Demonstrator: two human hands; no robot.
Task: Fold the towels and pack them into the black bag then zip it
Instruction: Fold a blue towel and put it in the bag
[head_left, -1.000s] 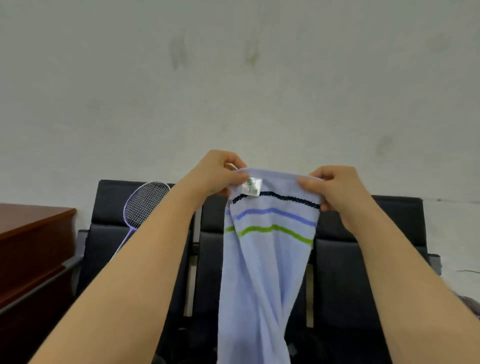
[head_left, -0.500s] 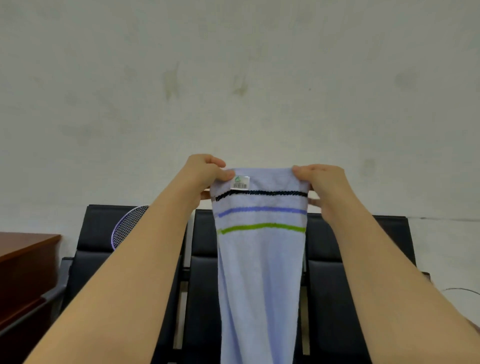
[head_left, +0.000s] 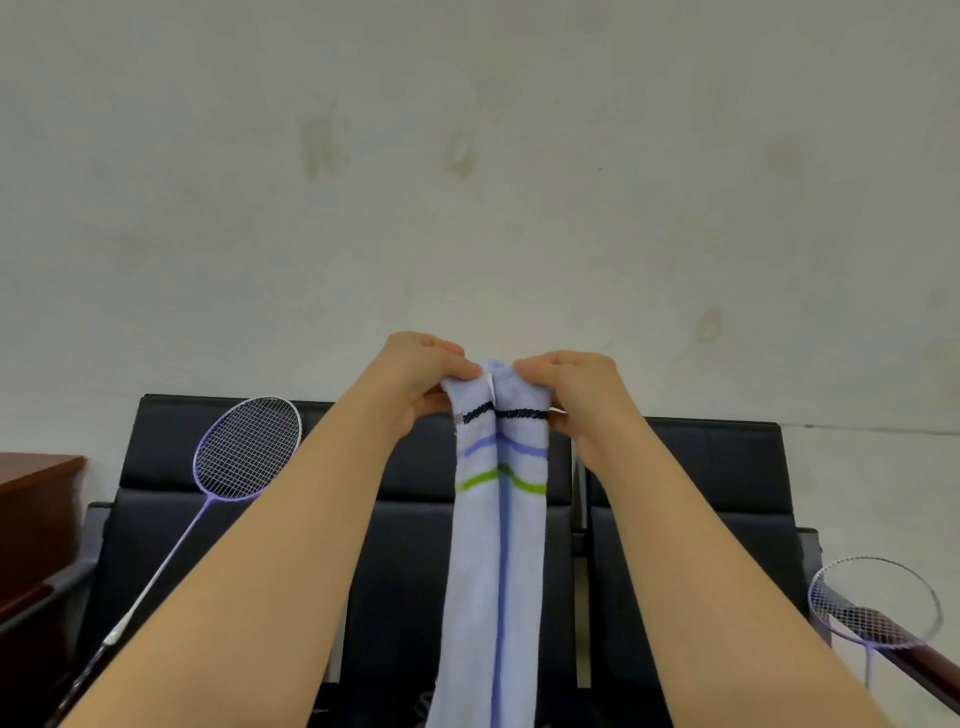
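Towel: a soft pale-blue terry towel (head_left: 498, 545) with black, blue and green stripes is held up before black chairs (head_left: 691, 499).
Grip: its top corners are pinched together by the left hand (head_left: 421, 374) and right hand (head_left: 571, 387).
Hidden: the lower end is cut off.

Even, soft indoor light, moderately bright, no clear source direction. No hard shadows or glare. Wide-angle bending at edges; forearms stretched at bottom corners. Slight softness overall, wall (head_left: 467, 182) blotchy, centre detail fairly sharp.
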